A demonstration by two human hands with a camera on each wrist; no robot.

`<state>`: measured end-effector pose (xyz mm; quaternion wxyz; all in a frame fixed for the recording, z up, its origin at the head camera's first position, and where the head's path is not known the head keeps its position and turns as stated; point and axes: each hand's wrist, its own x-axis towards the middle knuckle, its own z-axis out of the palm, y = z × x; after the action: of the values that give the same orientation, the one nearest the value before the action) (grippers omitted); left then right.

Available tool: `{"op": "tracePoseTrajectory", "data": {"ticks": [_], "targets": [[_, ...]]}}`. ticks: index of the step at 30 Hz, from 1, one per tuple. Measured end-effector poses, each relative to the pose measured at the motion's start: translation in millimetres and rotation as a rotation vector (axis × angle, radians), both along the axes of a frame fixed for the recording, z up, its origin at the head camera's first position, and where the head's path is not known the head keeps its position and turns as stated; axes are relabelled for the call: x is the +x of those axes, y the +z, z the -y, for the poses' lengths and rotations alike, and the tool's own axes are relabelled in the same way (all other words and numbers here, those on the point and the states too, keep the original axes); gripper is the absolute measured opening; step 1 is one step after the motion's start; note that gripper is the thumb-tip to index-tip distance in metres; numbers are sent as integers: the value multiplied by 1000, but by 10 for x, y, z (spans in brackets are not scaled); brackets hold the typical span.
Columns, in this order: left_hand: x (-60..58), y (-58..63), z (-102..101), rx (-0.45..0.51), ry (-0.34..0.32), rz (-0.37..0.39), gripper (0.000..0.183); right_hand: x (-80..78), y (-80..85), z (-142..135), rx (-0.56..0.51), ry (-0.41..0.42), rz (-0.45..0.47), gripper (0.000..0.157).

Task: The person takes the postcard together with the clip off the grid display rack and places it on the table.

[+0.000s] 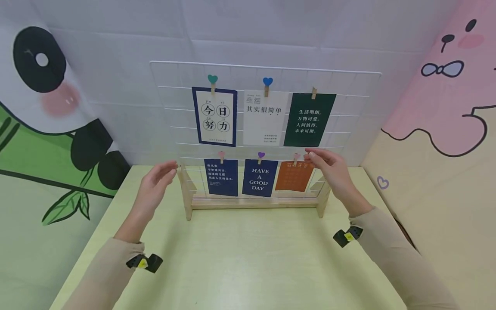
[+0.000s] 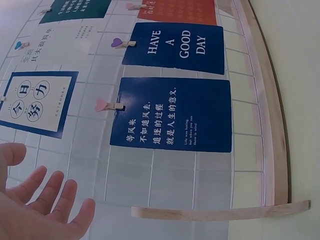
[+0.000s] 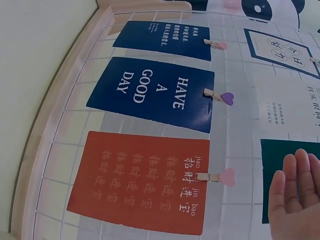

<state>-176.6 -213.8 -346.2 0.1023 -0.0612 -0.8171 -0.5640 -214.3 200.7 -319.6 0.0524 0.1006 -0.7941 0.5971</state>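
Note:
A white wire grid (image 1: 263,66) stands in a wooden base (image 1: 253,206), with cards pegged to it in two rows. My left hand (image 1: 153,189) is beside the grid's left edge, fingers spread and holding nothing. My right hand (image 1: 333,172) is near the lower right, close to the orange card (image 1: 293,178) and the green card (image 1: 310,120); its fingers are straight in the right wrist view. Between them hang a "HAVE A GOOD DAY" card (image 1: 260,177), a navy text card (image 2: 172,115), a white card (image 1: 265,122) and a blue-bordered card (image 1: 214,140).
Small wooden clothespins hold the cards, among them a teal heart clip (image 1: 212,79), a blue heart clip (image 1: 267,81) and a purple heart clip (image 3: 227,99). A pale yellow table (image 1: 255,258) lies beneath. Cartoon-printed panels (image 1: 438,125) flank both sides, and a white cloth hangs behind.

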Motion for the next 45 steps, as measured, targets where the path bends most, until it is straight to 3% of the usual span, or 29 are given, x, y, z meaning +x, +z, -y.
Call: {"op": "tracePoseTrajectory", "data": {"ticks": [24,36,45], "targets": [[-103,77,-128,-16,5,11,45,-108,185,349,40,70,-8,45],[-151,65,-169,-26,-6,-13,44,-198,272,505,-2,133,-73,41],[-169,110,-206,-32,-6,-21,43,-253,361,642,41,153,-95,38]]}}
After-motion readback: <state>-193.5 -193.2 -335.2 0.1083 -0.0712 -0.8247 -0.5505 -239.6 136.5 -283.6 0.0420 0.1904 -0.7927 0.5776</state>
